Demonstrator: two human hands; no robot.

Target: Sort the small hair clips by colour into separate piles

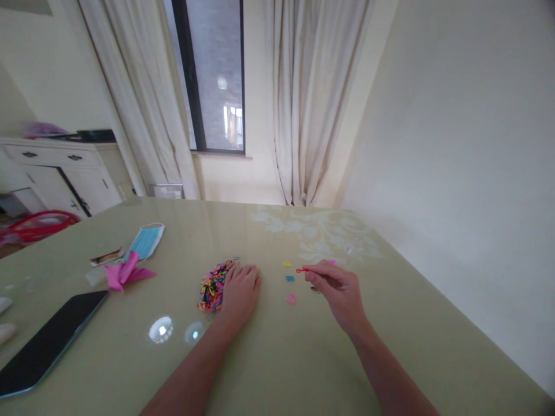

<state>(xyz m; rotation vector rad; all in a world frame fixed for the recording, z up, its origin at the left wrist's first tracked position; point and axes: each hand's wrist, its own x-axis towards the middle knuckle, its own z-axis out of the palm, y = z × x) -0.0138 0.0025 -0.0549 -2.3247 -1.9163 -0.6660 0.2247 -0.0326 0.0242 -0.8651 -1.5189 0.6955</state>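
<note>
A heap of small multicoloured rubber bands lies on the glossy green table. My left hand rests palm down on the heap's right edge, fingers curled at the bands. My right hand pinches a small red band between thumb and fingers, just above the table. Between the hands lie loose bands: a yellow one, a blue one and a pink one. Another pink bit shows behind my right fingers.
On the table's left lie a dark tablet, a pink folded cloth, a blue face mask and a small card. Curtains and a window stand behind; a white cabinet is far left, a wall on the right.
</note>
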